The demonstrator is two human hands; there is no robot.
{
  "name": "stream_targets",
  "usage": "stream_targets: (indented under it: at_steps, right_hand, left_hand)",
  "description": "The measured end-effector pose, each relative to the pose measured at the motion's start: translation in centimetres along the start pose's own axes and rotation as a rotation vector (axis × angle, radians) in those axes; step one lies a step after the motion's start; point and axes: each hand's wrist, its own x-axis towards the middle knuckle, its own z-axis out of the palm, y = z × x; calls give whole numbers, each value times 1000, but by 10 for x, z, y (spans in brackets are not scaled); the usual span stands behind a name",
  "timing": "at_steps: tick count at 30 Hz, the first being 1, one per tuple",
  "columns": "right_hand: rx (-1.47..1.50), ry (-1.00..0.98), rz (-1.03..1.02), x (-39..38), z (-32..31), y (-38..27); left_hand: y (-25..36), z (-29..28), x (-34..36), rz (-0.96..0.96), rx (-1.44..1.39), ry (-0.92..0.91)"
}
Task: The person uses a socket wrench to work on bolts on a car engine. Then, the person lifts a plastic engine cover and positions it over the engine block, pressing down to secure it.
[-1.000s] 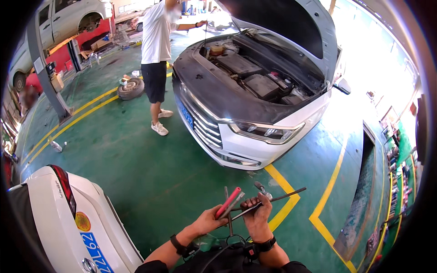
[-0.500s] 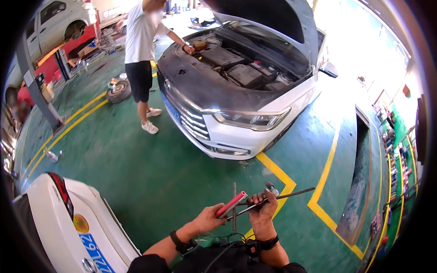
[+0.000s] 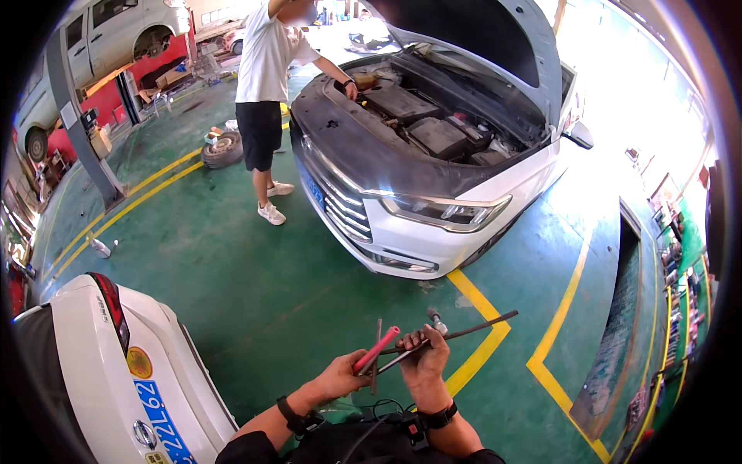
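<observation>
The left hand is gripping a red handle, fingers clenched around its lower end. The handle is pointing up and to the right, and a thin dark rod is crossing it, nearly upright. Just beside it, the right hand is grasping a long dark bar, fingers closed over it. The bar's long axis is running from the left hand up and right, well past the right fingers, over the green floor. Both hands are almost touching, forearms coming from below, wrists bent slightly inward. The right hand is nearer to the bar's free end.
</observation>
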Motion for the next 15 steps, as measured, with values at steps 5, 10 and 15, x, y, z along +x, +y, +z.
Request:
stream_targets:
  at_steps: [5, 10, 15]
  right_hand:
    - [-128, -32, 20, 22, 38, 37]
    - [-246, -128, 175, 60, 76, 93]
    - [-442, -216, 383, 117, 126, 168]
  left_hand:
    - [2, -43, -6, -66, -231, 12]
    - [24, -110, -16, -116, -173, 137]
    - [9, -186, -19, -150, -185, 356]
